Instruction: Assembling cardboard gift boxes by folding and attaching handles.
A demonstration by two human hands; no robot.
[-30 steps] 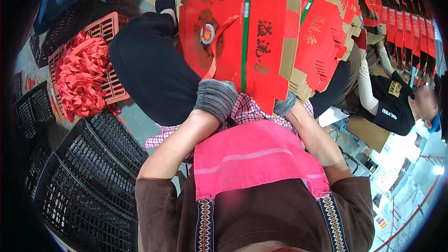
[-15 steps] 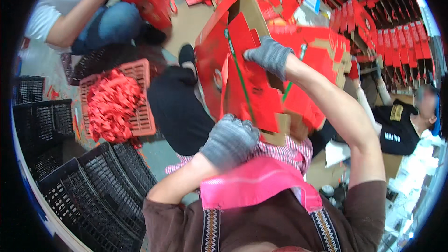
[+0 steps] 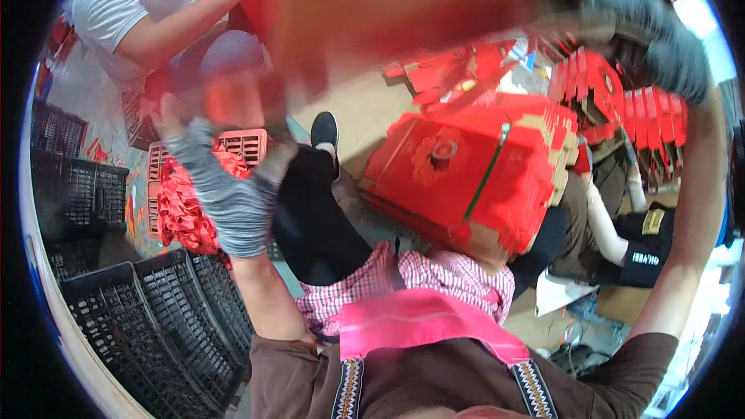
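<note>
Moving higher than before, blurry box (image 3: pixel 419 12), left hand (image 3: pixel 225 194) spread wide, right hand (image 3: pixel 656 43) curled by the box's end, too blurry to tell its grip.

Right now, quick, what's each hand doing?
Left hand: open, fingers spread.
Right hand: seems closed, holding the motion-blurred cardboard box by its edge.

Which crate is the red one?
The red crate, heaped with ribbons and partly hidden by the left hand; the other crates are dark.
</note>
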